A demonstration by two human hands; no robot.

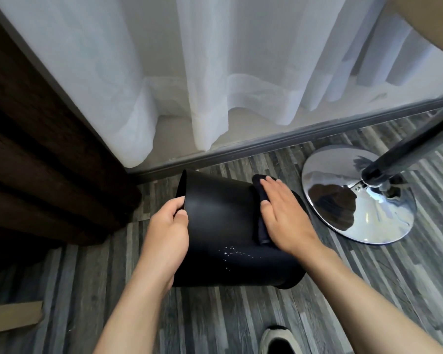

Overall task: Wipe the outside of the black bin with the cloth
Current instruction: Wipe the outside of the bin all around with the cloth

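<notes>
The black bin (223, 226) lay tipped on its side on the wood-pattern floor (215, 323), near the chrome pedestal base (356, 195) and below the white curtain (215, 72). The left hand (168, 231) had its grip closed on the rim at the open end, thumb on the outer wall, steadying it. The right hand (283, 215) lay flat, fingers extended, pressing the dark cloth (260, 198) against the upper wall near the base end. Wiping looked to be under way, not finished: pale specks (230, 251) marked the side facing the camera, and the underside against the floor was hidden, so turning the bin seemed still ahead.
</notes>
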